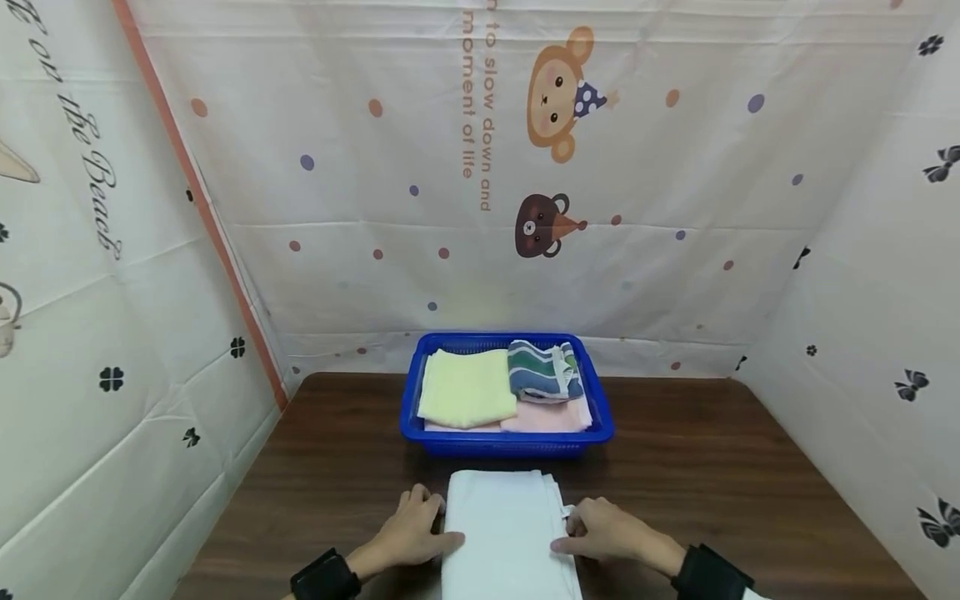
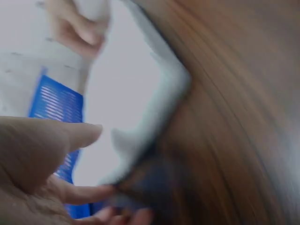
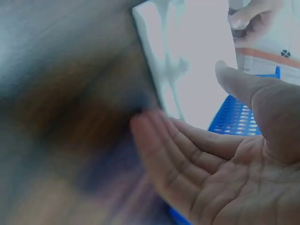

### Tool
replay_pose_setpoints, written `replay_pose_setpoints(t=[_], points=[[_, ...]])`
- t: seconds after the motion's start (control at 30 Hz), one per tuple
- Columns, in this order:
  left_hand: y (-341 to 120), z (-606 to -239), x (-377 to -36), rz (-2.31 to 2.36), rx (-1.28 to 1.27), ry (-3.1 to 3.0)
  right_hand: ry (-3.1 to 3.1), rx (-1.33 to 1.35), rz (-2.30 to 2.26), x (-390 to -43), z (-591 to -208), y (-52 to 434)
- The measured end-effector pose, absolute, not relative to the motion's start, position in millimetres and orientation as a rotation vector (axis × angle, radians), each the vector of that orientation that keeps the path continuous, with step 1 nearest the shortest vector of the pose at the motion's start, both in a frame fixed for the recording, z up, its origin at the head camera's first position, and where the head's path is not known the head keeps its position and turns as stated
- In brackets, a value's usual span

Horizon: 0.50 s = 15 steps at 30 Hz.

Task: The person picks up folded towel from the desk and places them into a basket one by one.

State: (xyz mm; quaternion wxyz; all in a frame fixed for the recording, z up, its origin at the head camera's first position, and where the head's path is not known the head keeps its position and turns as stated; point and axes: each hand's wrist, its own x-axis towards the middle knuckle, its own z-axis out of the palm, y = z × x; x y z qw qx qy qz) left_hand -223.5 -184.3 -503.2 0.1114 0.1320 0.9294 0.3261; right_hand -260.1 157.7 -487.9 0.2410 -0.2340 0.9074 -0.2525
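Observation:
A folded white cloth, probably a towel, lies on the brown table, its layered edges and a small white tab showing on the right. My left hand is at its left edge, the thumb over the top and the other fingers along the side. At the opposite edge my right hand pinches the cloth beside the tab, thumb on top. In the left wrist view the left thumb lies over the white cloth, which is blurred. From the right wrist, the fingers reach the cloth's side edge.
Behind the cloth stands a blue plastic basket holding a yellow folded towel, a striped blue-green one and pink cloth. Printed white sheets hang around the wooden table at the back and sides.

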Motion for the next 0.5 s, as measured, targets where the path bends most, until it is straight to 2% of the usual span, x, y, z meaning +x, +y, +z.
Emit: replay_pose_setpoints(t=[0.1,0.2,0.33,0.5], points=[[-188.4,-495.1,-223.7,1.061,0.368,2.498,2.514,-0.673,-0.747,-252.8,-473.6,144.2],[-188.7,-489.0,-219.0,1.218,0.256,2.263,2.593,-0.575,-0.665,-245.0,-466.4,134.5],[-182.2,-488.0,-208.4,1.431,0.123,2.063,2.658,-0.529,-0.645,-239.2,-472.7,128.7],[-175.3,-496.9,-201.7,1.51,0.038,2.03,2.604,-0.667,-0.837,-242.5,-490.3,130.0]])
